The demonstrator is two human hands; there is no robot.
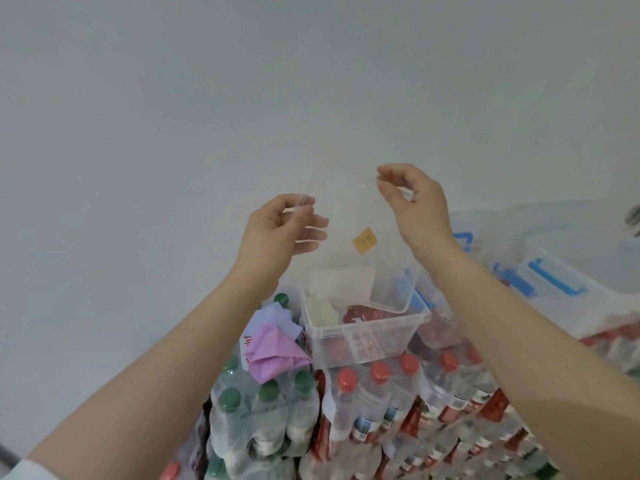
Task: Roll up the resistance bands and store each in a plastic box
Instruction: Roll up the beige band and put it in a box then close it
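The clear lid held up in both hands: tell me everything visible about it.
The clear lid looks like thin transparent plastic, nearly invisible against the grey wall, with a small orange sticker near its middle. It is held up, tilted, above the open plastic box. The left hand pinches its left edge, the right hand its upper right edge.

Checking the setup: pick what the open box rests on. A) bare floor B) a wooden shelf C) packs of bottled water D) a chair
C: the open box sits on shrink-wrapped packs of bottles, red caps just below its front wall.
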